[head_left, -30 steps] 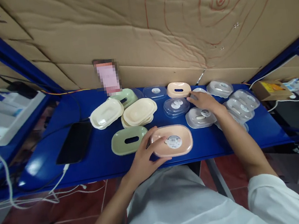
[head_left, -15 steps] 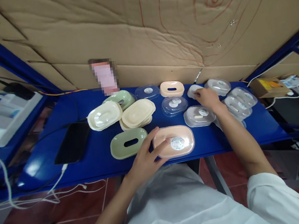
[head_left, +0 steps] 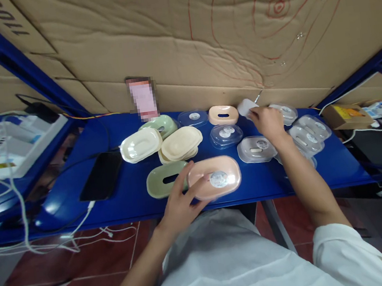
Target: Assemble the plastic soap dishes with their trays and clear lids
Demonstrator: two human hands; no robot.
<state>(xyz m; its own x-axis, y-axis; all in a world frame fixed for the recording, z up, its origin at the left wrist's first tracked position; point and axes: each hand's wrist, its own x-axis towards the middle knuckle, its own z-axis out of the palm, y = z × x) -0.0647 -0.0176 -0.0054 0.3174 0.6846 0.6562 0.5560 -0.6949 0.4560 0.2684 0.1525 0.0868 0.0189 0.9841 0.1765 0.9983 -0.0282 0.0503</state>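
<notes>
My left hand (head_left: pixel 184 198) is closed on the left end of a peach oval soap box (head_left: pixel 218 188), its fingers lying over the clear lid with a round sticker. At the back, my right hand (head_left: pixel 267 121) pinches a small white piece (head_left: pixel 246 106), tilted up; its exact kind is unclear. Left of the peach box sits a green oval tray (head_left: pixel 156 185) with a slot. Cream oval pieces (head_left: pixel 180 142) lie stacked behind it. Clear lids with round stickers (head_left: pixel 257 149) lie near my right wrist, and a peach slotted tray (head_left: pixel 223 115) stands at the back.
A black phone (head_left: pixel 100 176) with a white cable lies on the left of the blue table (head_left: pixel 64 197). Cardboard (head_left: pixel 164 48) walls off the back, with a blurred upright screen (head_left: pixel 143 97) against it. A white box (head_left: pixel 37 149) stands left, a small carton (head_left: pixel 346 118) right.
My right hand has lifted and tilted the small white piece off the table. My left hand has shifted the peach box a little left, toward the green tray. The view has turned slightly.
</notes>
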